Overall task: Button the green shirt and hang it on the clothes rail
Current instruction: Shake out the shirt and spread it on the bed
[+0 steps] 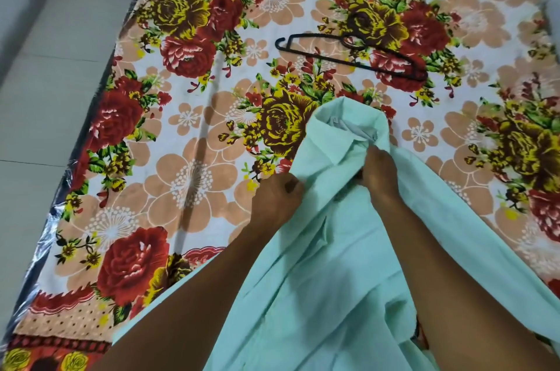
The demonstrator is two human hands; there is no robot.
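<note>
At lower centre of the frame, your left hand (277,198) and right hand (378,172) pinch the green shirt (327,264) near its collar, over the bed (194,177); slack fabric could misalign buttons.

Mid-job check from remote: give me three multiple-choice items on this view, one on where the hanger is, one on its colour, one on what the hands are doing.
1. Where does the hanger lie?
A. on the floral blanket, beyond the shirt
B. inside the shirt
C. on the floor tiles

2. What colour is the hanger?
A. white
B. black
C. red

3. What are the hands doing?
A. both rest flat on the blanket
B. one lifts the hanger
C. both grip the green shirt just below its collar

Answers:
1. A, it lies bare on the blanket, apart from the shirt.
2. B, its thin frame is black.
3. C, the left hand and right hand have fingers curled into the fabric.
</note>
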